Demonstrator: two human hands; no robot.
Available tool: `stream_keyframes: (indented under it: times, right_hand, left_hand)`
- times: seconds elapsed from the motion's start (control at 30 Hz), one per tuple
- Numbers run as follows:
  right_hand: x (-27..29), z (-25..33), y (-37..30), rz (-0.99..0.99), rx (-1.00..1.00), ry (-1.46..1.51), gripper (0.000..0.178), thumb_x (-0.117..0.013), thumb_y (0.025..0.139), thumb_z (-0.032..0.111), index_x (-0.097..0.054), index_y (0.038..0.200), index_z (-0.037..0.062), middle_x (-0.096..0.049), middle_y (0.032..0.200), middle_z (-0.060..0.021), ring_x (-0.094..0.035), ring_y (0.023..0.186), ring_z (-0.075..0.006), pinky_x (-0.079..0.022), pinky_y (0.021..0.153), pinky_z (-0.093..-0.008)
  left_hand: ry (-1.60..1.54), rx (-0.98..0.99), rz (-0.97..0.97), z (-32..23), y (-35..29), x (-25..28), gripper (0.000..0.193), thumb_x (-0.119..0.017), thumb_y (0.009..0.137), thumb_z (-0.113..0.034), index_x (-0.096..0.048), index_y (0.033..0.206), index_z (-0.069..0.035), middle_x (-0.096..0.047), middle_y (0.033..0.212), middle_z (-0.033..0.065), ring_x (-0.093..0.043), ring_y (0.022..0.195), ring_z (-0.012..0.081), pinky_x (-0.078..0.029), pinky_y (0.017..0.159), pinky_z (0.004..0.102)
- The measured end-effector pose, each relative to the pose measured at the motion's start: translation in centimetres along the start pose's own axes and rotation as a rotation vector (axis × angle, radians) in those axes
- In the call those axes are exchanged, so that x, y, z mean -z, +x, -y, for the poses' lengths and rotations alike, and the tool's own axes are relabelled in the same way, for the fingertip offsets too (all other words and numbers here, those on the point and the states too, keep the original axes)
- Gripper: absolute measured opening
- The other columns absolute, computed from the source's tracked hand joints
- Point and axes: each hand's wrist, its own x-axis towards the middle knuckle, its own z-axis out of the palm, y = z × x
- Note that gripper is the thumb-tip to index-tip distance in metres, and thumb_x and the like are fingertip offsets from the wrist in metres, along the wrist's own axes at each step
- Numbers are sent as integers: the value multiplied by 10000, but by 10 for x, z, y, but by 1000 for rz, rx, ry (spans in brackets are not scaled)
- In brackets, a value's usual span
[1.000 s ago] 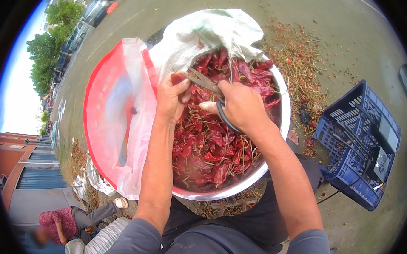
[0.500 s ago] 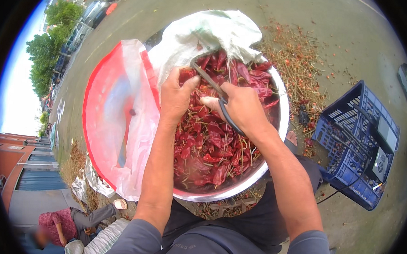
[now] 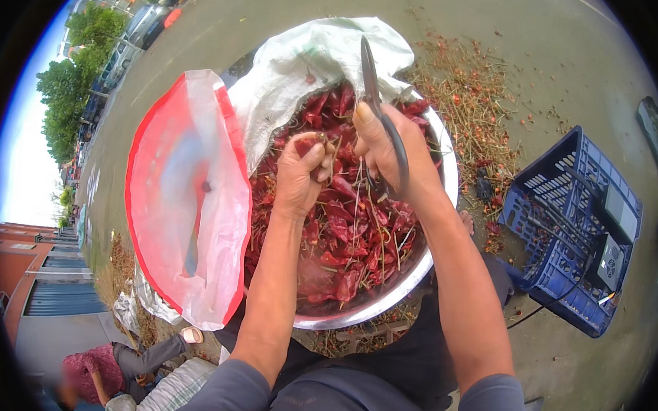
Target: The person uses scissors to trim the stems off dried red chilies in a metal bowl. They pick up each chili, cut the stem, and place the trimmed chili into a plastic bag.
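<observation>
Dried red chili peppers (image 3: pixel 343 221), many with thin stems, fill a wide metal basin (image 3: pixel 452 175) in front of me. Over the peppers, my left hand (image 3: pixel 301 178) is closed, pinching a dark red chili pepper (image 3: pixel 308 143) that its fingers partly cover. To its right, my right hand (image 3: pixel 402 153) grips a pair of dark-handled scissors (image 3: pixel 370 74) with the blades pointing up and away from me. The blades look close together and sit apart from the held pepper. A white woven sack (image 3: pixel 322 52) drapes over the basin's far side, peppers spilling from its mouth.
A red-edged, pinkish plastic bag (image 3: pixel 159 174) stands against the basin's left. Right lies a blue plastic crate (image 3: pixel 522 275) holding rods and boxy devices. Cut stems (image 3: pixel 476 101) litter the ground beyond. Another person (image 3: pixel 97 372) is at the lower left, near a filled sack (image 3: pixel 178 391).
My right hand has lifted the scissors away from the left hand and turned the blades upward. The left hand has shifted slightly down and right, still with a pepper.
</observation>
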Motion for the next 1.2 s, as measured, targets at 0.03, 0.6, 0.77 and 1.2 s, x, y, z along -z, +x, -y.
stream_keyframes:
  times: [0.03,0.6,0.77,1.2]
  right_hand:
    - [9,-1,3,-2,-60,-203,830,-664,796,769,-585,1014,-28,-613,729,-75,-651,690,-191,-543,660,-330]
    - [-9,-20,-13,119,379,-857,777,-775,699,668,-615,1060,-2,-594,857,-222,-623,822,-413,-502,733,-489]
    - [-7,-21,-14,143,377,-854,710,-764,740,639,-601,985,-7,-591,837,-228,-624,799,-419,-494,713,-498]
    - [-19,-25,-11,39,330,-933,577,-692,845,586,-608,937,22,-670,790,-226,-680,753,-428,-534,647,-519]
  left_hand:
    - [0,-1,9,-2,2,0,203,-650,961,-51,-588,1153,-34,-670,929,113,-567,697,123,-446,553,222]
    - [-67,47,153,-38,8,21,126,-614,976,-61,-601,1101,-50,-624,883,88,-497,626,139,-380,509,245]
    - [-11,82,142,-42,7,21,115,-606,973,-36,-599,1087,-40,-626,877,85,-490,603,131,-369,489,241]
    - [73,92,141,-49,20,15,91,-611,968,-37,-609,1057,-52,-629,865,55,-491,600,104,-362,490,229]
